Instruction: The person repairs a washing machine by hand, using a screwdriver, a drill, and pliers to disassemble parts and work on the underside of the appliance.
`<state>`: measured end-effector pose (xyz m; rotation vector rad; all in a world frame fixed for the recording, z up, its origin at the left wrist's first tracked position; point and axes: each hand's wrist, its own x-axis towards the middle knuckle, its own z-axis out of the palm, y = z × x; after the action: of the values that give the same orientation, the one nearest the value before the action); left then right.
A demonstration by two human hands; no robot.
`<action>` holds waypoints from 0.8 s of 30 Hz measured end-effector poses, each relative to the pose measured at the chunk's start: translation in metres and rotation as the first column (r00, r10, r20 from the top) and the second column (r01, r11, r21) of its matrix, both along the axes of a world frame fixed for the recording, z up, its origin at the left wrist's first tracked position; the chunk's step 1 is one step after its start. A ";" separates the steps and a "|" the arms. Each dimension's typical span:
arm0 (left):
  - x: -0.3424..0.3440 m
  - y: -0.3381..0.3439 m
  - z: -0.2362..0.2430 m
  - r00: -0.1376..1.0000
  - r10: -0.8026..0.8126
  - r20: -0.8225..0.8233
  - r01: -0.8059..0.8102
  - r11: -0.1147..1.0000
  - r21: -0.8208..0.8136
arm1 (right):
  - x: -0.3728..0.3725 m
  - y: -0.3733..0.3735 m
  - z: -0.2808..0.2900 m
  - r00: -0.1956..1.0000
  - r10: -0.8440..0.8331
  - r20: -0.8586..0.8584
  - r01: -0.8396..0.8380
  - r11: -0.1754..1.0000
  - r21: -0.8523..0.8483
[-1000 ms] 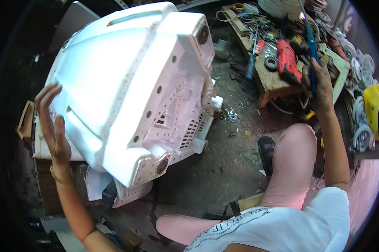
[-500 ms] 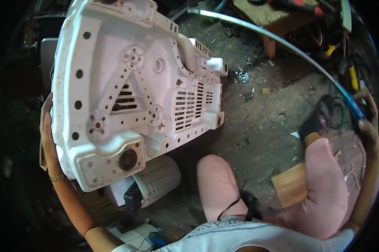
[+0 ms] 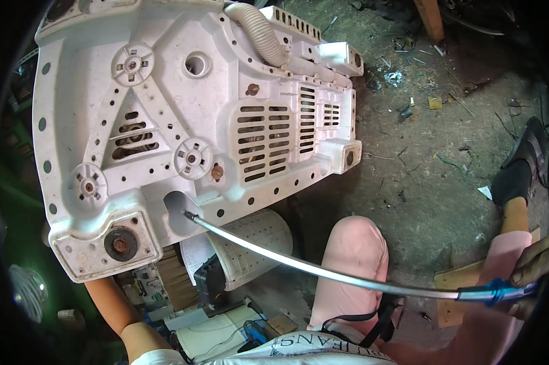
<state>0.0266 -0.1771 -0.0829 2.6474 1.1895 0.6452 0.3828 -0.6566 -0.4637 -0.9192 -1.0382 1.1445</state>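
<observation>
A right hand (image 3: 533,264) wraps firmly around the blue handle of a long screwdriver (image 3: 323,271), part of the grip lost in shadow at the far right. The slim steel shaft crosses just past a pink-clad knee (image 3: 353,249) to a recess (image 3: 179,210) in the near edge of a white plastic base (image 3: 210,115), tilted up at left; whether its tip touches cannot be told. The left forearm (image 3: 107,301) passes behind the base's near-left corner, its hand mostly hidden and its hold unclear. Good work here probably means steadying the base from behind, lining the shaft up with the recess and pushing without prying on the thin rim. A round foot (image 3: 121,243) crowds the recess on the left, and a perforated drum (image 3: 259,243) sits below; the wider room for the shaft lies rightward, over the littered floor (image 3: 402,201).
</observation>
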 end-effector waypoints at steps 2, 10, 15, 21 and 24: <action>0.000 -0.003 0.001 1.000 0.006 -0.002 -0.006 1.000 0.006 | -0.008 0.013 -0.013 1.000 0.005 0.001 -0.005 0.998 0.060; -0.002 -0.010 0.002 1.000 0.020 -0.014 -0.020 1.000 0.018 | -0.057 0.041 -0.011 0.916 0.033 -0.401 0.012 0.994 0.110; -0.003 -0.018 -0.001 1.000 0.017 -0.024 -0.017 1.000 0.017 | -0.094 0.069 0.038 0.863 -0.334 -0.379 0.253 0.935 -0.247; -0.005 -0.022 -0.004 0.999 0.009 -0.042 -0.008 1.000 0.024 | -0.099 0.112 0.059 0.951 0.035 -0.308 -0.069 0.992 -0.102; -0.005 -0.023 -0.004 0.999 0.004 -0.037 -0.003 1.000 0.024 | -0.111 0.122 0.076 0.876 -0.027 -0.482 -0.030 0.994 -0.109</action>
<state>0.0215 -0.2002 -0.0873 2.6883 1.2034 0.6176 0.2721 -0.5344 -0.3879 -0.6653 -0.5681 1.3576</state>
